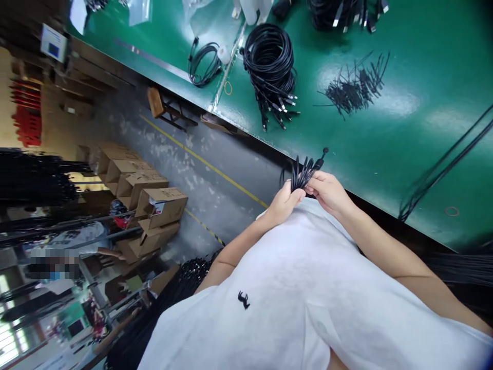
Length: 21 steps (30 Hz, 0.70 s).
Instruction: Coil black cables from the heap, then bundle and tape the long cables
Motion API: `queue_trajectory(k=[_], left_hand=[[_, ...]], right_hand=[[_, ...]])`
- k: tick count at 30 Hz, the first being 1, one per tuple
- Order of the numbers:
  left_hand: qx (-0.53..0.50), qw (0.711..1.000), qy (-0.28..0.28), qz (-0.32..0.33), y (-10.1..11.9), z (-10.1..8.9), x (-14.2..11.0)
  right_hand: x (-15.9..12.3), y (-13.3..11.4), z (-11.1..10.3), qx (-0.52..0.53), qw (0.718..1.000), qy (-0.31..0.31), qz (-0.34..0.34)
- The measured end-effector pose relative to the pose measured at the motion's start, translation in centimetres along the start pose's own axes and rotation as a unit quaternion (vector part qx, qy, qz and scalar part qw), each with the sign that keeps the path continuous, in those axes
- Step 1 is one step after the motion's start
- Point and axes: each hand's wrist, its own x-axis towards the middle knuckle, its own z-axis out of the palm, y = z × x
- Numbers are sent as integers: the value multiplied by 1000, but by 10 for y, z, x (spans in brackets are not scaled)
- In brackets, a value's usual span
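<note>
Between my hands, in front of the white shirt, is a coiled black cable (pixel 301 172), bunched into loops. One end with a small round connector sticks out past the coil toward the table. My left hand (pixel 285 203) is closed around the lower left of the loops, thumb across them. On the other side, my right hand (pixel 329 191) pinches the coil beside the connector end; its fingertips partly hide the cable. Nearest on the green table (pixel 346 154) lie a stack of coiled black cables (pixel 269 56) with metal plugs and a pile of short black ties (pixel 356 85).
A single looped cable (pixel 204 64), a yellow rubber band (pixel 228 88) and another cable bundle (pixel 339 13) lie on the table. Long black cables (pixel 442 169) cross its right side. Left are a wooden stool (pixel 165 108), open cardboard boxes (pixel 159 205) and a person (pixel 77 241).
</note>
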Motion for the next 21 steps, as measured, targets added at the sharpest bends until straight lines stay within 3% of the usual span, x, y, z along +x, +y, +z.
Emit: queue_trajectory(k=[3, 8, 10, 12, 13, 15, 18, 21], left_hand=[[74, 994, 76, -6, -11, -2, -7], [91, 991, 97, 6, -16, -14, -14], [112, 989, 96, 1, -17, -19, -17], [113, 988, 101, -7, -18, -21, -20], [107, 989, 104, -12, -19, -22, -20], [97, 990, 100, -22, -21, -23, -20], [134, 987, 78, -36, -23, -24, -16], [164, 986, 15, -38, -22, -28, -12]], right_hand=[[5, 6, 13, -12, 1000, -4, 7], [11, 17, 20, -21, 999, -26, 27], [10, 21, 17, -95, 995, -42, 8], [6, 24, 13, -233, 969, -55, -67], [4, 24, 11, -314, 940, -57, -122], [1, 23, 7, -468, 851, -44, -234], [2, 15, 2, -626, 678, -76, -378], [11, 2, -4, -672, 501, -196, -509]])
